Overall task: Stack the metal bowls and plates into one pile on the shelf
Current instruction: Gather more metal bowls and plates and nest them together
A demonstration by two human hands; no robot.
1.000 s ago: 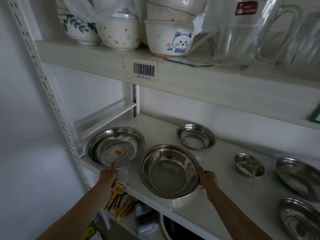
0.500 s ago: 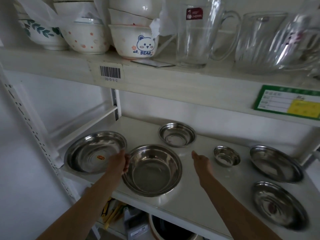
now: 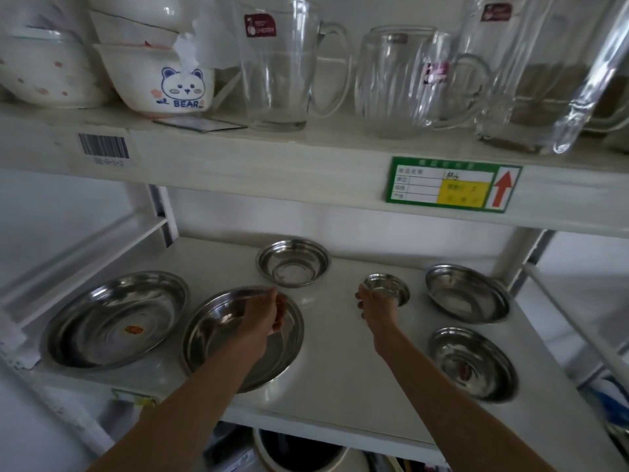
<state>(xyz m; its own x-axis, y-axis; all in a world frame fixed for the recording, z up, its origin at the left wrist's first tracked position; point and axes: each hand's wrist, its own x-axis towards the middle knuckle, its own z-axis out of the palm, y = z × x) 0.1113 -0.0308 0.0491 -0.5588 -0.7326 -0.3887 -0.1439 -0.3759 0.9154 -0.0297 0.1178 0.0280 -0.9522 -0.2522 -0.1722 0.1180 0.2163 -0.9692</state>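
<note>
Several steel dishes lie apart on the white shelf [image 3: 340, 376]. A wide plate [image 3: 115, 318] with a red sticker is at the left. Beside it sits a large bowl [image 3: 211, 335]; my left hand [image 3: 263, 313] reaches over it and pinches its far rim. A medium bowl [image 3: 292, 262] stands at the back. My right hand [image 3: 374, 306] is closed on the near-left rim of a small bowl [image 3: 391, 286]. Two shallow plates are at the right, one behind [image 3: 468, 292] and one in front [image 3: 473, 362].
The upper shelf edge [image 3: 306, 172] hangs low over the dishes and carries ceramic bowls [image 3: 160, 80] and glass jugs [image 3: 275, 69]. A green label [image 3: 452, 185] is stuck on it. White uprights frame the left [image 3: 163, 212] and right [image 3: 524, 260] sides.
The view has swung right. My left hand moved from the large bowl's left side to its far rim. My right hand reached forward and closed on the small bowl.
</note>
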